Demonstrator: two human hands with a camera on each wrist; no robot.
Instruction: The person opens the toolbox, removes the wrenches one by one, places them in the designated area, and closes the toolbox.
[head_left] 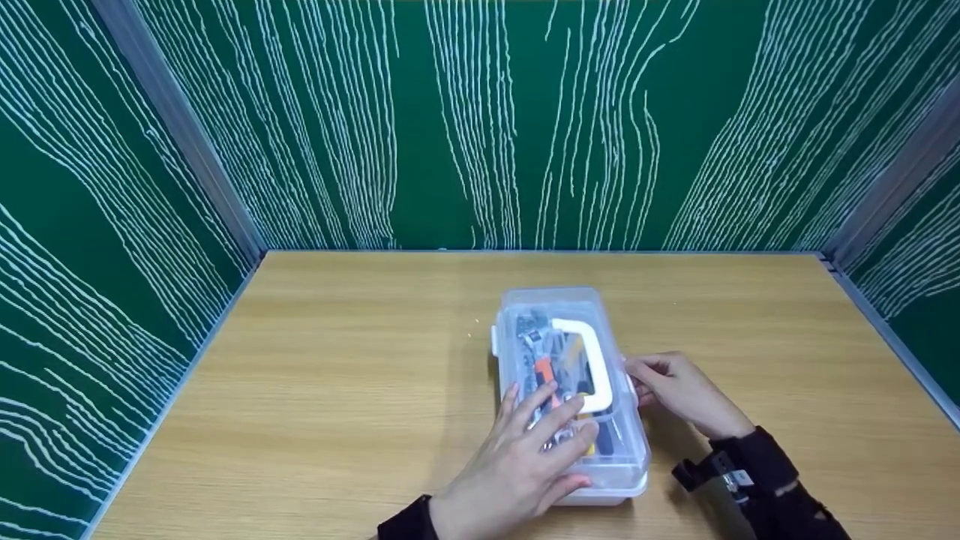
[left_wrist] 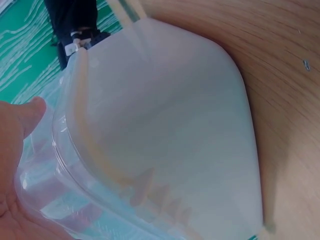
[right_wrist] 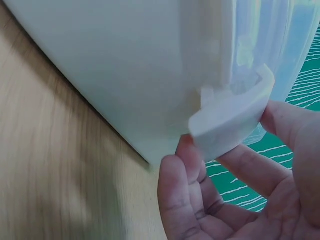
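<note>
A toolbox [head_left: 553, 298] with a clear lid and white base stands on the table, its white carry handle [head_left: 598, 367] folded down on top. Through the lid shows an adjustable wrench [head_left: 544, 369] with an orange grip, among other tools. My left hand [head_left: 510, 457] rests with spread fingers on the near left part of the lid; its thumb also shows against the lid in the left wrist view. At the box's right side, my right hand [head_left: 686, 394] pinches a white latch [right_wrist: 232, 120] between thumb and fingers. In the right wrist view the latch's lower end is tilted out from the base wall.
The wooden table [head_left: 337, 375] is bordered by green panels [head_left: 450, 150] with white wavy lines at the back and sides. Another white latch [head_left: 494, 340] sits on the box's left side. Tiny specks [head_left: 472, 328] lie left of the box.
</note>
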